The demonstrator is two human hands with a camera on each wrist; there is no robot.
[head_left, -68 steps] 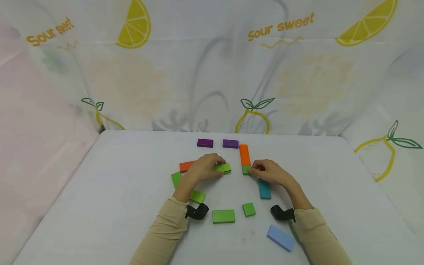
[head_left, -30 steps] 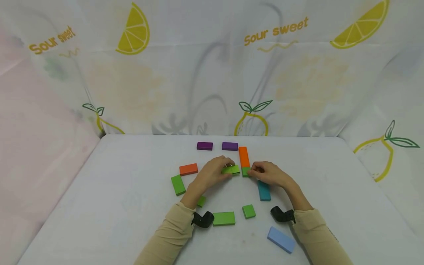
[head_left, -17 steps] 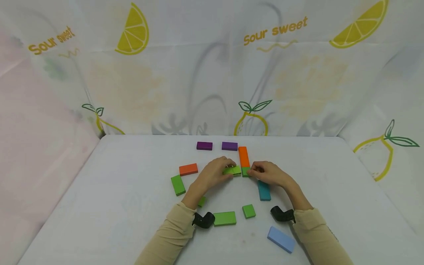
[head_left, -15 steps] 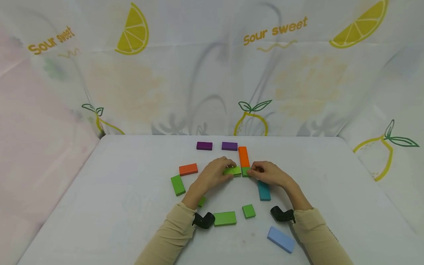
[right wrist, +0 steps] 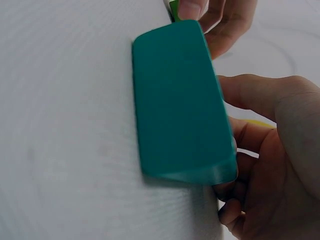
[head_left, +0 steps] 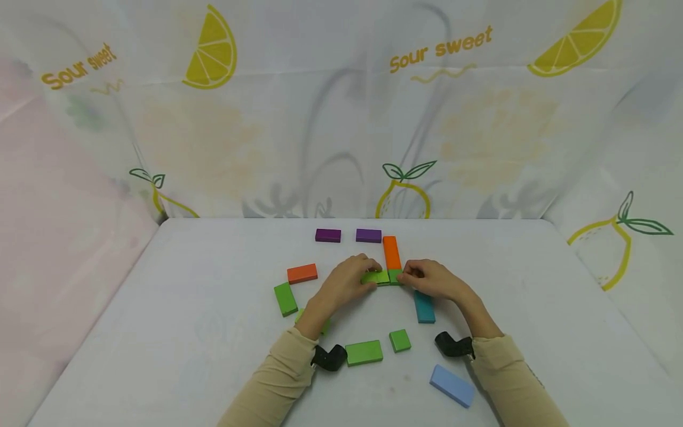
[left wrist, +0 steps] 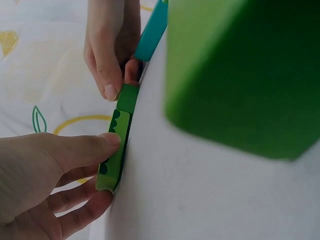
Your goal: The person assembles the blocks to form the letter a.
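Observation:
My left hand [head_left: 347,280] pinches a light green block [head_left: 377,277] between thumb and fingers. Dark scallop marks run along that block [left wrist: 116,150] in the left wrist view. Its right end meets a small green block [head_left: 395,277], which my right hand [head_left: 434,279] holds at the other side with its fingertips. Behind the small green block, an orange block [head_left: 392,252] stretches away from me, end to end with it. A teal block [head_left: 424,307] lies just below my right hand; in the right wrist view this teal block [right wrist: 182,105] hides part of the fingers.
Two purple blocks [head_left: 328,235] lie at the back. To the left are a red-orange block [head_left: 302,273], a green block [head_left: 286,299] and a light green one partly under my left wrist. Nearer me lie a green block [head_left: 364,353], a green cube [head_left: 400,340] and a blue block [head_left: 451,385].
My left hand has slid the light green block rightward until its end meets the small green block. The right hand has stayed in place on the small green block.

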